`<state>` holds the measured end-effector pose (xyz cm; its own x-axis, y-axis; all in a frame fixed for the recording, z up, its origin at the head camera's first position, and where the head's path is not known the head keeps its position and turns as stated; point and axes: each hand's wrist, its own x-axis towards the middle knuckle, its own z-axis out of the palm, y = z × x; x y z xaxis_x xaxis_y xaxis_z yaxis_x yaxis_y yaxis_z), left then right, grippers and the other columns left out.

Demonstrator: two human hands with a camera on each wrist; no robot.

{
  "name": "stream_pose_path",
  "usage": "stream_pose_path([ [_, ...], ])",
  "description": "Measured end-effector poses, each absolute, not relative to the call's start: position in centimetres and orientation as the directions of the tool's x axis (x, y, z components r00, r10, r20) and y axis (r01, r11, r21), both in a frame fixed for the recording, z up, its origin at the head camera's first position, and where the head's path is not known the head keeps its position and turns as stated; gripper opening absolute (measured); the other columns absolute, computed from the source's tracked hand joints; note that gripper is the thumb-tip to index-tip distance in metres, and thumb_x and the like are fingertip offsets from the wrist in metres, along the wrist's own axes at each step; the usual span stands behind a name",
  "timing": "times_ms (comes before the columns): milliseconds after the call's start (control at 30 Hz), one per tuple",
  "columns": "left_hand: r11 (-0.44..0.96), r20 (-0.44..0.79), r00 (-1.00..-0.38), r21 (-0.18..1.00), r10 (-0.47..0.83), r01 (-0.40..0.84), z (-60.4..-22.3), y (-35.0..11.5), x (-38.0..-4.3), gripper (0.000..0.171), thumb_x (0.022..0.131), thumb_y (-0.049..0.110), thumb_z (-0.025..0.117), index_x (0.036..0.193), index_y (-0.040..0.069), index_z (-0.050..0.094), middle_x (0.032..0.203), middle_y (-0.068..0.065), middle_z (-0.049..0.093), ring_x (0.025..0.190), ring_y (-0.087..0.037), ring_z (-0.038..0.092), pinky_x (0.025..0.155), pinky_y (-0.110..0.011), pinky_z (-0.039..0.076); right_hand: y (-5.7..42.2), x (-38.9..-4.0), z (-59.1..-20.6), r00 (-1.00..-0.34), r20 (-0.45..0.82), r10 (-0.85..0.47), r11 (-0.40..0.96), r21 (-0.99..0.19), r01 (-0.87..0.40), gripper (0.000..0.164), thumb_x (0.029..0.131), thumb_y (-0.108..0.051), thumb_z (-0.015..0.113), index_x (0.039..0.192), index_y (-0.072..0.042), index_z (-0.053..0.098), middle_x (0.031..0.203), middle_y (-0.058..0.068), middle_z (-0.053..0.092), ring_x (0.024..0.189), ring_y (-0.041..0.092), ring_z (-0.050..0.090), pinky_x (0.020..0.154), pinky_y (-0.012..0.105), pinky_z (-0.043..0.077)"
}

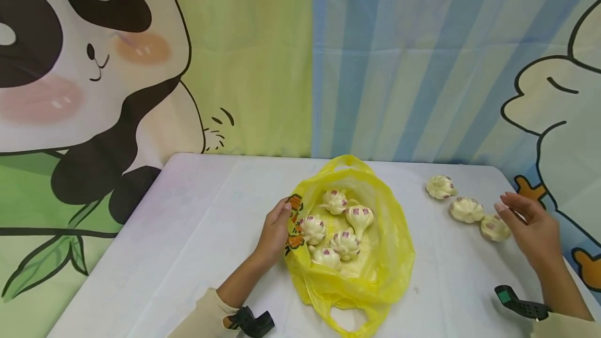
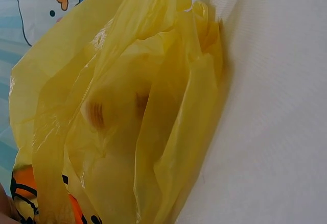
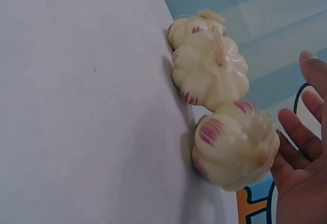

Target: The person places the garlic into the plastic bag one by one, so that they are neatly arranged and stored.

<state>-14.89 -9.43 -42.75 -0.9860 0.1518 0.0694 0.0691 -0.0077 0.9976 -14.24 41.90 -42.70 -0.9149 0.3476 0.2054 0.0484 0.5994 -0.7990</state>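
Note:
A yellow plastic bag (image 1: 399, 244) lies open in the middle of the white table, its mouth facing up. Several garlic bulbs (image 1: 345, 244) with purple streaks sit inside it. My left hand (image 1: 274, 233) grips the bag's left rim, where orange and black print shows. In the left wrist view, the bag's crinkled side (image 2: 117, 132) hides most of what is within. Three more garlic bulbs stand in a slanting row at the right. Beside the nearest garlic bulb (image 3: 235, 145), my right hand (image 1: 535, 228) hovers with fingers loosely bent and nothing held.
A white cloth covers the table (image 1: 197, 233). Behind it hangs a printed curtain (image 1: 253, 56) with a panda on the left and a white cartoon figure on the right. Each wrist wears a dark strap device (image 1: 521, 304).

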Motion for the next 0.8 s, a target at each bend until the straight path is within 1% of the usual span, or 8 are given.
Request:
stream_pose_path([
  [133,-0.007,0.062,-0.987,0.998,0.150,0.061,-42.8,-9.5,-14.8,0.040,0.108,0.030,0.029,0.136,0.010,0.049,0.116,-0.026,0.054,0.101,-0.037,0.055,0.082,-0.033,0.048,42.3,-14.1,-43.5,-0.920,0.162,0.356,0.609,-0.787,0.097,0.055,0.097,-0.038,0.059,0.145,-0.014,0.045,0.143,-0.006,0.046,0.132,0.008,0.039,0.083,0.003,0.036],
  [333,-0.025,0.062,-0.984,0.998,0.165,0.059,-42.9,-9.5,-14.9,0.043,0.108,0.033,0.029,0.137,0.007,0.047,0.118,-0.026,0.053,0.103,-0.036,0.054,0.084,-0.035,0.048,42.9,-13.7,-44.4,-0.916,0.107,0.387,0.597,-0.786,0.160,0.067,0.096,-0.042,0.059,0.152,-0.017,0.033,0.157,0.004,0.028,0.145,0.020,0.020,0.095,0.006,0.027],
  [433,-0.025,0.066,-0.984,0.998,0.167,0.063,-42.9,-9.4,-14.9,0.045,0.108,0.032,0.028,0.138,0.004,0.046,0.118,-0.026,0.054,0.104,-0.038,0.054,0.085,-0.037,0.048,43.0,-13.6,-44.5,-0.914,0.088,0.396,0.587,-0.790,0.179,0.071,0.096,-0.042,0.060,0.155,-0.023,0.025,0.161,0.010,0.013,0.146,0.030,0.009,0.109,0.024,0.018],
  [533,-0.020,0.065,-0.984,0.998,0.164,0.063,-42.8,-9.4,-14.9,0.045,0.108,0.032,0.028,0.137,0.003,0.047,0.118,-0.026,0.054,0.105,-0.038,0.054,0.086,-0.037,0.047,43.1,-13.7,-44.7,-0.916,0.080,0.392,0.580,-0.795,0.178,0.075,0.095,-0.039,0.061,0.157,-0.023,0.020,0.162,0.013,-0.004,0.145,0.041,-0.001,0.111,0.049,0.014],
  [600,-0.017,0.065,-0.985,0.998,0.161,0.063,-42.8,-9.4,-14.9,0.044,0.108,0.031,0.028,0.137,0.004,0.047,0.118,-0.025,0.054,0.105,-0.038,0.054,0.086,-0.036,0.047,43.2,-13.7,-44.8,-0.924,0.076,0.374,0.591,-0.787,0.175,0.078,0.095,-0.038,0.062,0.157,-0.020,0.018,0.160,0.014,-0.013,0.143,0.046,-0.002,0.107,0.056,0.015],
  [667,-0.013,0.064,-0.985,0.998,0.159,0.062,-42.8,-9.4,-14.9,0.044,0.109,0.031,0.028,0.137,0.005,0.048,0.118,-0.026,0.054,0.103,-0.037,0.055,0.084,-0.035,0.048,43.4,-13.7,-45.0,-0.936,0.066,0.345,0.607,-0.777,0.168,0.080,0.095,-0.037,0.062,0.157,-0.017,0.016,0.159,0.015,-0.018,0.141,0.050,0.002,0.106,0.051,0.021],
  [733,-0.008,0.063,-0.985,0.998,0.159,0.062,-42.8,-9.4,-14.8,0.043,0.109,0.030,0.028,0.137,0.005,0.048,0.117,-0.026,0.054,0.102,-0.035,0.056,0.083,-0.035,0.049,43.6,-13.6,-45.3,-0.946,0.040,0.320,0.614,-0.769,0.175,0.079,0.095,-0.038,0.063,0.157,-0.015,0.018,0.159,0.019,-0.015,0.138,0.055,0.009,0.103,0.054,0.028],
  [800,-0.003,0.060,-0.986,0.998,0.158,0.060,-42.8,-9.3,-14.8,0.042,0.109,0.030,0.028,0.137,0.006,0.049,0.117,-0.026,0.054,0.101,-0.033,0.056,0.083,-0.034,0.049,43.8,-13.7,-45.5,-0.945,-0.006,0.326,0.622,-0.752,0.219,0.078,0.094,-0.043,0.061,0.156,-0.015,0.022,0.159,0.024,-0.002,0.134,0.056,0.021,0.095,0.042,0.046],
])
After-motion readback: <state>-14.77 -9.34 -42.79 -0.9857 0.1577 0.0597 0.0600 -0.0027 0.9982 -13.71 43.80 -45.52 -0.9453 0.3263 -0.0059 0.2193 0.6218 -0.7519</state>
